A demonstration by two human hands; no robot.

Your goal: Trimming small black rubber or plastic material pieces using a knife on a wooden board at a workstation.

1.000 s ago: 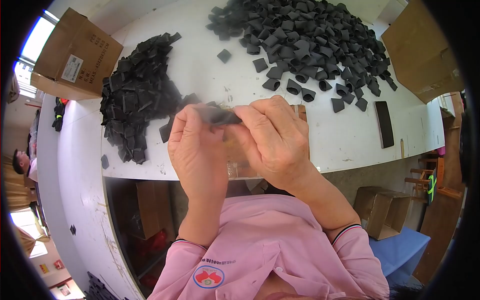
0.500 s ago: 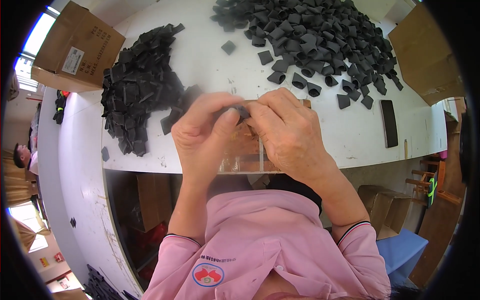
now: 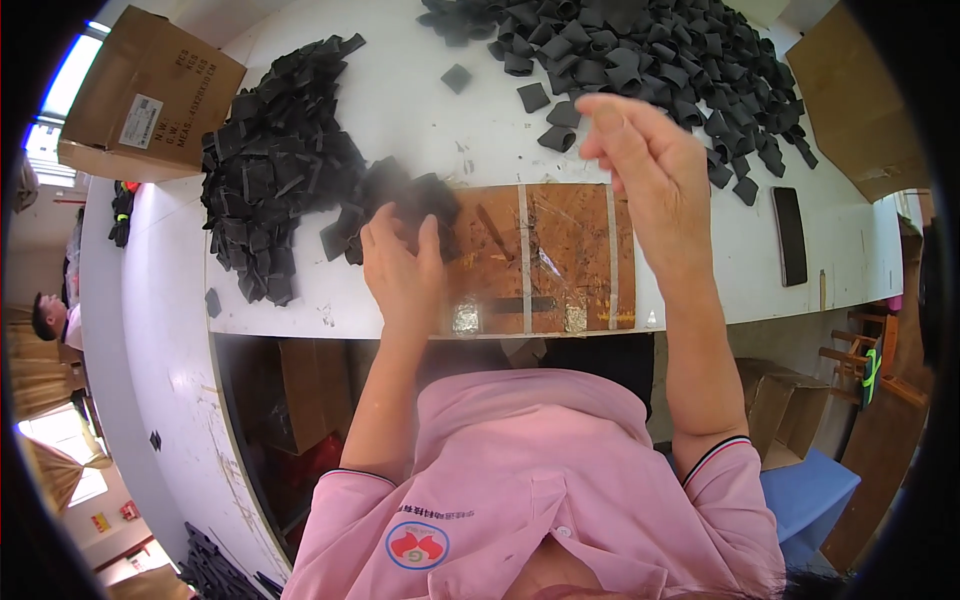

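Observation:
My left hand (image 3: 403,270) lies at the near right edge of the left heap of flat black pieces (image 3: 270,180), open, with thumb and fingers apart. Just beyond its fingertips, blurred black pieces (image 3: 415,200) overlap the board's left end; whether the hand touches one is unclear. Raised at the near side of the right heap of black tube-like sleeves (image 3: 640,60), my right hand (image 3: 645,165) has its fingers extended and loosely apart, with nothing visible in them. Between my hands lies a worn brown wooden board (image 3: 570,240) with pale strips across it.
A dark phone (image 3: 789,236) lies on the white table (image 3: 450,130) at the right. Cardboard boxes stand at the far left (image 3: 150,95) and right (image 3: 865,105). A few loose sleeves (image 3: 533,97) lie near the right heap. Another person (image 3: 50,315) is at the far left.
My hands were together over the board around a small dark piece and have parted. The left moved slightly left and down to the heap; the right moved up and right towards the sleeves.

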